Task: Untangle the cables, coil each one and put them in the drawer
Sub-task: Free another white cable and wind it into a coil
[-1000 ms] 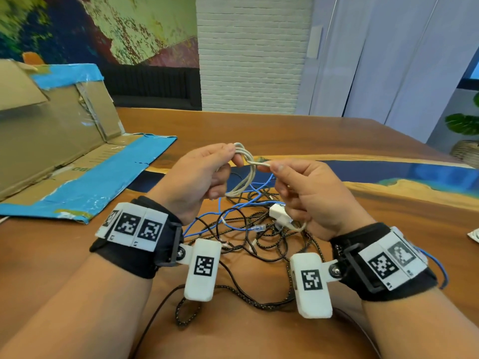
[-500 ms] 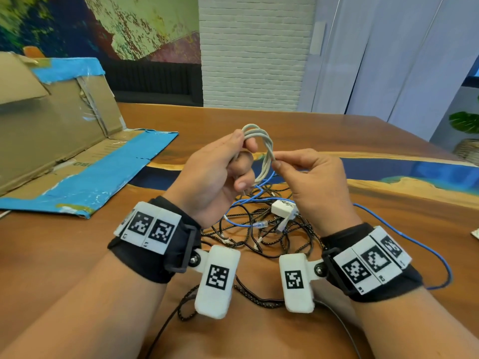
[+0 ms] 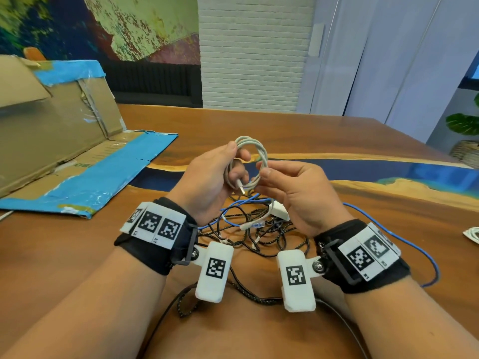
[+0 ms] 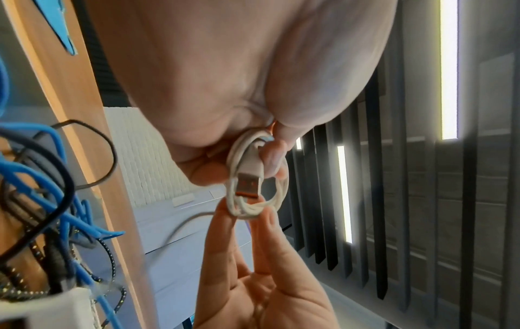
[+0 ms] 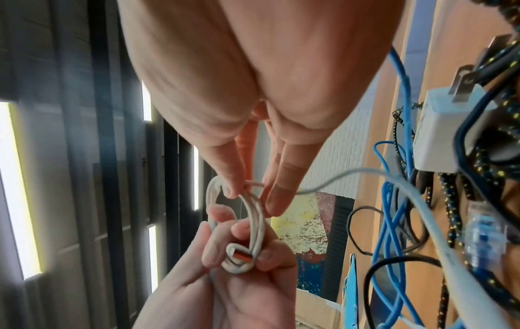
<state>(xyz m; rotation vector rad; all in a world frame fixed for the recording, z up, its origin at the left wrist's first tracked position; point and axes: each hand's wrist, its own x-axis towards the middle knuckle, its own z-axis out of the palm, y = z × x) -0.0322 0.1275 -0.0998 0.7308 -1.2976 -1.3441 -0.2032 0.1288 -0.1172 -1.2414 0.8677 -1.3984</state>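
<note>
A white USB cable [image 3: 255, 154] is wound into a small coil held above the table. My left hand [image 3: 220, 174] grips one side of the coil, with its USB plug [image 4: 247, 184] poking out between the fingers. My right hand [image 3: 280, 177] pinches the opposite side of the white coil [image 5: 253, 207] between thumb and fingertips. Below my hands lies a tangle of cables [image 3: 259, 229]: a blue network cable [image 3: 404, 244], black braided cables and a white charger block [image 3: 278, 211].
An opened cardboard box with blue tape [image 3: 77, 156] lies flat at the left on the wooden table [image 3: 337, 141]. A potted plant [image 3: 466, 141] stands at the far right. A small white item [image 3: 471, 234] lies at the right edge.
The loose white loops have been gathered into a tighter round coil, lifted slightly. The plug end now sticks out by my left fingers, and my right hand has moved onto the coil's right side.
</note>
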